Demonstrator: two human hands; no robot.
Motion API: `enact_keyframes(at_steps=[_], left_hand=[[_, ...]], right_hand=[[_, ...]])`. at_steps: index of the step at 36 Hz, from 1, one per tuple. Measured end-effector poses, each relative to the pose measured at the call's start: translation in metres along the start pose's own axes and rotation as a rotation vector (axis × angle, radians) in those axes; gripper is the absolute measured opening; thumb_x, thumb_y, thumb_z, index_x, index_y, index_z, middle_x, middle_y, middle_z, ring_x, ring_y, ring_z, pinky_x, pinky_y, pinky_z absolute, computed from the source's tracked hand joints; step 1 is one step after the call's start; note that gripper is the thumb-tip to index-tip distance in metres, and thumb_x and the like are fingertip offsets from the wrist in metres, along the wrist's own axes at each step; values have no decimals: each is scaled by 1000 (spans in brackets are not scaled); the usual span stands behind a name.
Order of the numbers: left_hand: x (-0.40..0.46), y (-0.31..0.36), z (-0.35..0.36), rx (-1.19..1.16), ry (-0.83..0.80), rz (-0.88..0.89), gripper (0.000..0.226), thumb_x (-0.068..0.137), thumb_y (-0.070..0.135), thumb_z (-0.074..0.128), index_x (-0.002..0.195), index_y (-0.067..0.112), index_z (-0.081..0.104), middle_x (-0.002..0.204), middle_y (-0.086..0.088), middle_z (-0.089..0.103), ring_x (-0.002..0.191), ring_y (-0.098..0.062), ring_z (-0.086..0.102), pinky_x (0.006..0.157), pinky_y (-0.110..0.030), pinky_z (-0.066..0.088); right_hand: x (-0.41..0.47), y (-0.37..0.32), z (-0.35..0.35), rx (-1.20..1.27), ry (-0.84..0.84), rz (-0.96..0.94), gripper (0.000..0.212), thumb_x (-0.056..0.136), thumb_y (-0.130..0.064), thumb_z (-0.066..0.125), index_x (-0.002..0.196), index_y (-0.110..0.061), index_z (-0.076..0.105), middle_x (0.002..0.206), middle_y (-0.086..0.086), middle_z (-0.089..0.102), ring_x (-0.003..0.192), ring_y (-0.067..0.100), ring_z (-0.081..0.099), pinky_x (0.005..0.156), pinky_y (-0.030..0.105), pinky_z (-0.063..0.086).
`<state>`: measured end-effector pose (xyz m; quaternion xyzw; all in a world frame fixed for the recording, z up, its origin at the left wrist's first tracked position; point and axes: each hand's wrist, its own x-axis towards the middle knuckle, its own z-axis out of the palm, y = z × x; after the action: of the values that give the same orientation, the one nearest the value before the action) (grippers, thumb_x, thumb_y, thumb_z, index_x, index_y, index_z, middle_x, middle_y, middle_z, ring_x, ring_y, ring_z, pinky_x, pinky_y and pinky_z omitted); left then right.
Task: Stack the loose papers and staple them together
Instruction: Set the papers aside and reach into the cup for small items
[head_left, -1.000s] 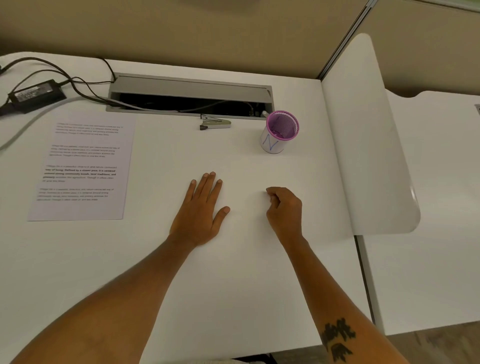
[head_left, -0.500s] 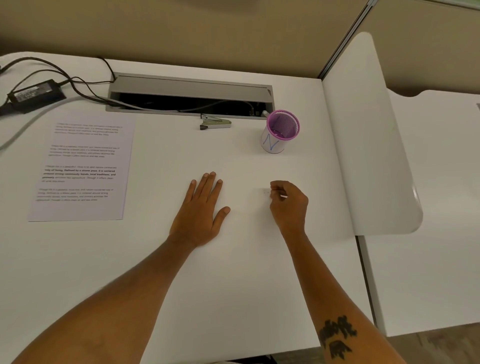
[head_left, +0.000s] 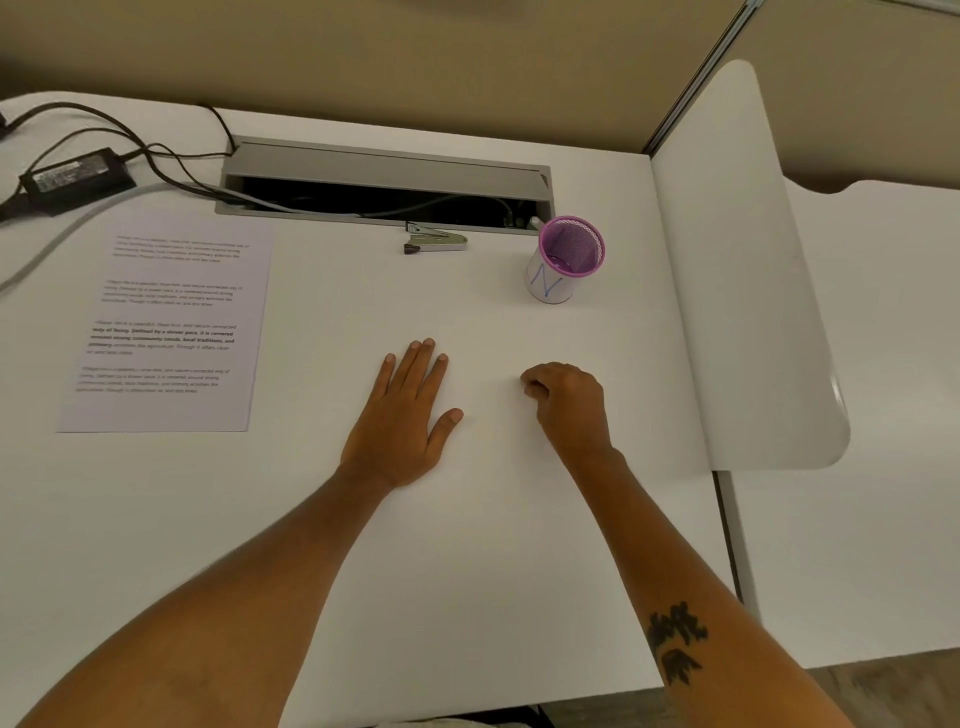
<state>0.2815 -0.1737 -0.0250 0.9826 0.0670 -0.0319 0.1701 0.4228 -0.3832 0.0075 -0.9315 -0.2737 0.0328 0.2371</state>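
Observation:
A printed sheet of paper (head_left: 166, 327) lies flat on the white desk (head_left: 467, 545) at the left; I cannot tell whether more sheets lie under it. A small silver stapler (head_left: 435, 242) rests at the back, just in front of the cable tray. My left hand (head_left: 402, 415) lies palm down on the desk's middle, fingers spread, holding nothing. My right hand (head_left: 569, 405) sits to its right with the fingers curled into a loose fist; nothing shows inside it.
A purple mesh pen cup (head_left: 563, 265) stands right of the stapler. The open grey cable tray (head_left: 384, 182) runs along the back. A black power adapter (head_left: 78, 179) with cables sits at back left. A white divider panel (head_left: 748, 291) bounds the right side.
The right hand's fingers shifted slightly out and back, curling tighter near the desk surface. The left hand, paper and stapler stayed put.

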Motion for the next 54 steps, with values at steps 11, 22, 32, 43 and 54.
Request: enact_keyframes(at_steps=[11, 22, 32, 43, 54], left_hand=[[0, -1, 1, -9, -1, 0, 77, 111, 60, 20, 171, 13, 14, 181, -10, 6, 169, -25, 1, 136, -52, 13], [0, 0, 0, -19, -1, -1, 78, 110, 61, 17, 171, 13, 15, 181, -10, 7, 169, -25, 2, 136, -52, 13], [0, -1, 1, -10, -1, 4, 78, 110, 61, 16, 171, 12, 16, 181, -10, 7, 169, -25, 2, 136, -52, 13], [-1, 0, -1, -3, -4, 7, 78, 110, 61, 15, 171, 12, 14, 181, -11, 6, 169, -25, 1, 136, -52, 12], [0, -1, 0, -40, 7, 10, 76, 111, 59, 20, 171, 12, 17, 181, -10, 8, 169, -25, 3, 136, -52, 13]], right_hand=[[-2, -3, 12, -100, 30, -40, 34, 74, 23, 61, 89, -5, 71, 77, 8, 69, 70, 27, 61, 57, 37, 55], [-8, -10, 19, -159, 71, -106, 48, 59, 32, 51, 93, 1, 63, 85, 16, 61, 77, 30, 54, 62, 35, 48], [27, -2, -13, 514, 55, 607, 24, 88, 7, 63, 89, -15, 73, 90, -1, 72, 80, 13, 66, 74, 18, 52], [100, -12, -105, 1000, 83, 672, 18, 91, 8, 70, 90, -10, 72, 86, 8, 71, 77, 17, 66, 73, 25, 57], [164, -17, -107, 280, 131, 411, 10, 83, -12, 85, 89, -17, 78, 97, 0, 77, 94, 18, 73, 85, 34, 65]])
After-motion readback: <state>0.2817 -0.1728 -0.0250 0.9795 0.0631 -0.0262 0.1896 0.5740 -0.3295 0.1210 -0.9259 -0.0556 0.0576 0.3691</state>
